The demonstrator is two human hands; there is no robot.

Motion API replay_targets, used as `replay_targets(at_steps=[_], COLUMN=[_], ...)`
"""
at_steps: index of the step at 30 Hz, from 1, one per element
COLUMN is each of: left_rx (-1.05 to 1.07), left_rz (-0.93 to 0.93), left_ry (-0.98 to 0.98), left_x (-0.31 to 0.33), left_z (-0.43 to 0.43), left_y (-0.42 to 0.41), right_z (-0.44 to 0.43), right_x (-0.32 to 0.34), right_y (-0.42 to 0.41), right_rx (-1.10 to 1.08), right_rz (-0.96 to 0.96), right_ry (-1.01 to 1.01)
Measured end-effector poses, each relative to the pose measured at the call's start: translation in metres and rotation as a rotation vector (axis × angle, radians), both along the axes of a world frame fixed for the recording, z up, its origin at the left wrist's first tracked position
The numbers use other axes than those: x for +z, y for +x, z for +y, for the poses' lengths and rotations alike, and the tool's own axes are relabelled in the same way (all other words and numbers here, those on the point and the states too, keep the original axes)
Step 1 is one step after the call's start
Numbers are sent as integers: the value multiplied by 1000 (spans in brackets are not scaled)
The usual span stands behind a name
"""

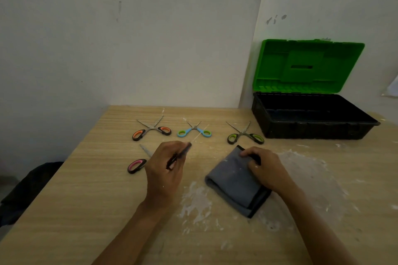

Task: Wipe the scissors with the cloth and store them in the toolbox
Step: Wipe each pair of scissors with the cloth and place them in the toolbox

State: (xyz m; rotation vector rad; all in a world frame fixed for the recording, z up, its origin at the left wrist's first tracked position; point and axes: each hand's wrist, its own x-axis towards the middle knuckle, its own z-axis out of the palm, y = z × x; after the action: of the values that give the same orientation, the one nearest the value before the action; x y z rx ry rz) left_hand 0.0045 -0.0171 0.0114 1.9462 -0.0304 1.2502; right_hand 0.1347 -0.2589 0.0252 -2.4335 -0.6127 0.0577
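Several open scissors lie on the wooden table [75,189]. In the back row are an orange-handled pair [151,130], a small blue pair [194,131] and a green-handled pair [245,135]. A pink-handled pair [136,165] lies nearer; my left hand [165,170] covers most of it, fingers closed around its second dark handle. The folded grey cloth [232,185] with black trim lies to the right. My right hand [265,168] rests on it, fingertips pinching its far black edge. The toolbox [312,129] stands open at the back right, green lid up, black base apparently empty.
White powdery smears cover the table around and to the right of the cloth. White walls meet in a corner behind the table. A dark bundle [28,189] sits off the table's left edge. The table's front left part is bare wood.
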Motion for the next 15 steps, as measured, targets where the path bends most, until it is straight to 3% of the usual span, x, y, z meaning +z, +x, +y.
replay_targets(at_steps=[1,3,4,6,8,12,15], left_rx=[16,51,54,63,71,-13,-114], left_rz=[-30,-54,-48,-26,-6,10,119], left_ry=[127,299,351,444,488,374,40], left_x=[0,0,0,0,-1,-1,0], left_z=[1,1,0,-3,-8,-17,-20], left_y=[0,1,2,4,6,7,3], right_z=[3,14,21,38,48,50,45], right_x=[1,11,19,39,45,39,33], right_y=[-4,-17,-25,-51,-70,-74,-64], right_rx=[-17,-69,-45,125,261,303,253], right_rz=[-122,-316,-257,190,467,425,417], right_ry=[-10,155,302,562,552,492,533])
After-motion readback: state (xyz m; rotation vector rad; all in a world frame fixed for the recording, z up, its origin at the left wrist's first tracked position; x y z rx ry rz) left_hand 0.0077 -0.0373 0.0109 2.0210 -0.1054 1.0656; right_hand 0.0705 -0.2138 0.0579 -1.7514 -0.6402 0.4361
